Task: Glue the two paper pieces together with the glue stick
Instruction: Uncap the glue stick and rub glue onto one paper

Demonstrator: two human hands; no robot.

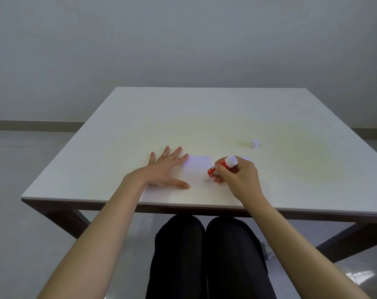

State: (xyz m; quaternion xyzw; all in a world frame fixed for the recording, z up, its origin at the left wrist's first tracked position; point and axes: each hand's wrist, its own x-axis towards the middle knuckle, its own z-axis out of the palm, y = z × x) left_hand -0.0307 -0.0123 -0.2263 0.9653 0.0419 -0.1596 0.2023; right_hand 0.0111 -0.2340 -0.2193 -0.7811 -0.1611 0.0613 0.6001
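Observation:
A small white paper piece (196, 169) lies flat near the table's front edge. My left hand (165, 169) rests flat beside it, fingers spread, with thumb and forefinger touching its left side. My right hand (237, 175) grips a red glue stick (218, 168) with a white end, tilted, its lower end down at the paper's right edge. A second white paper piece (245, 159) peeks out just behind my right hand, mostly hidden. The glue stick's white cap (255, 144) stands alone farther back on the right.
The pale table (183, 121) has a dark frame and slanted legs. My legs in dark trousers are under its front edge. A grey floor and a plain wall surround it.

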